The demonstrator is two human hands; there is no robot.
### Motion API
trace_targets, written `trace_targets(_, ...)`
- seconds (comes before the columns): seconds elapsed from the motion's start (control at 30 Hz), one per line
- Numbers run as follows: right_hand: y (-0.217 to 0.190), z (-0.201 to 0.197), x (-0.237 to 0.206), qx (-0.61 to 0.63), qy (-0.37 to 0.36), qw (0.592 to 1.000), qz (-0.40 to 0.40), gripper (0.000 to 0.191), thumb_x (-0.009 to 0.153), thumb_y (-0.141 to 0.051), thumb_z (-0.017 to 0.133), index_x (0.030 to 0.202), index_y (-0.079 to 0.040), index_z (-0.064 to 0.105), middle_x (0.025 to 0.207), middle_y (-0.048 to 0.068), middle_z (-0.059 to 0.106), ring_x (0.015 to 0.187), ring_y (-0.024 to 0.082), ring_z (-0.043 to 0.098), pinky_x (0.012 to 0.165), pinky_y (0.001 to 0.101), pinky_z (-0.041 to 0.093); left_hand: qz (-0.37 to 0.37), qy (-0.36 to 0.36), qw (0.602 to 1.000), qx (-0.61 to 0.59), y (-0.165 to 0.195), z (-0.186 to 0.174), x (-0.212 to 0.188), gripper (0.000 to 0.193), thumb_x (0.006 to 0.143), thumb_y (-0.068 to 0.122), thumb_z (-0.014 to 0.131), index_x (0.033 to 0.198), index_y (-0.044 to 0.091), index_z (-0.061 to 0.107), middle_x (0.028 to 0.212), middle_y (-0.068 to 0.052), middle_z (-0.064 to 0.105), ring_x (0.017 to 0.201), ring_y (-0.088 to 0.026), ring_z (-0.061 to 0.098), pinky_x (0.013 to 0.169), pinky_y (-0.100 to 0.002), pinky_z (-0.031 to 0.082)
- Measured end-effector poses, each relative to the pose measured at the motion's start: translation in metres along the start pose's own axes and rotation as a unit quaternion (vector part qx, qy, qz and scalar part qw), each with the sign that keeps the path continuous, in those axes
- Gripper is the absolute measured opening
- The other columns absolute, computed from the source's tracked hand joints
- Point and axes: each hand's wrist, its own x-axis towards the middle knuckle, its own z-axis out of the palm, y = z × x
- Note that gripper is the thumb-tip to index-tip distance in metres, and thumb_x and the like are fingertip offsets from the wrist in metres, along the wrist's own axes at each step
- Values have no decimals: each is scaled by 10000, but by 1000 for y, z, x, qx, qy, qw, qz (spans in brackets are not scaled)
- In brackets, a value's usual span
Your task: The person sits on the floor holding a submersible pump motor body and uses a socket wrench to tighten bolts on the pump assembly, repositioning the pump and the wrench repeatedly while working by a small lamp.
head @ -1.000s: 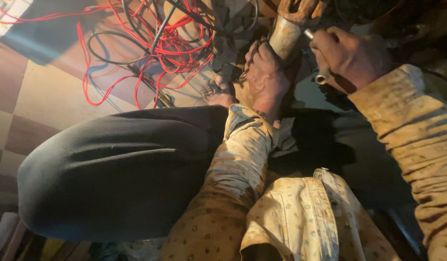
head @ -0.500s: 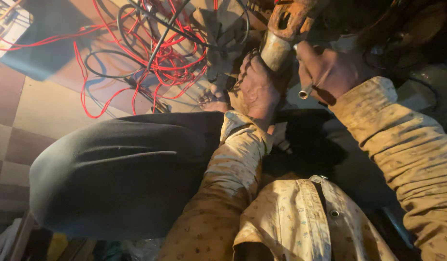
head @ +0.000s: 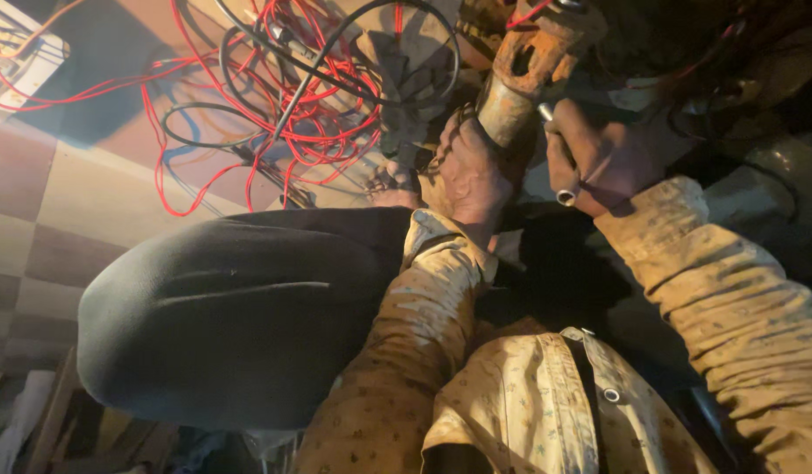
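Rusty metal shaft (head: 522, 77) sitting in upper centre of frame; left hand (head: 467, 175) wrapping fingers closed around its lower end; right hand (head: 599, 158) gripping small socket tool (head: 559, 167) just beside; better keeping shaft steady, tool seated square; red wires (head: 274, 114) lying upper left.

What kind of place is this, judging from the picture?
Probably a small repair workshop: tangled red and black wires lie on the checkered tile floor, and the hands work on a rusty metal part.
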Motion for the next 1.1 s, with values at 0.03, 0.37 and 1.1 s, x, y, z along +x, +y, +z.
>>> trace_targets(0.03, -1, 0, 3, -7, -1, 1000, 12, 96, 1018, -138, 681, 1072, -98, 612, 791, 211, 655, 747, 432, 681, 654, 529, 519, 5, 6, 1000, 15, -1, 1, 3, 799, 750, 340, 842, 1365, -13, 473, 1363, -229, 567, 1288, -440, 549, 1062, -511, 473)
trace_targets(0.37, -20, 18, 19, 44, 48, 994, 86, 126, 1075, -112, 699, 1044, -72, 583, 873, 196, 694, 870, 393, 723, 673, 481, 546, -9, 24, 1000, 15, -16, -1, 15, 772, 745, 328, 853, 1354, 4, 505, 1345, -210, 580, 1253, -411, 581, 1050, -501, 481)
trace_targets(1.1, -30, 27, 32, 141, 99, 969, 177, 147, 1055, -68, 676, 1024, -25, 539, 744, 124, 606, 654, 199, 635, 629, 336, 477, -18, 8, 1000, 19, -14, 6, 23, 816, 701, 341, 857, 1356, 4, 506, 1367, -223, 573, 1243, -426, 577, 1039, -505, 470)
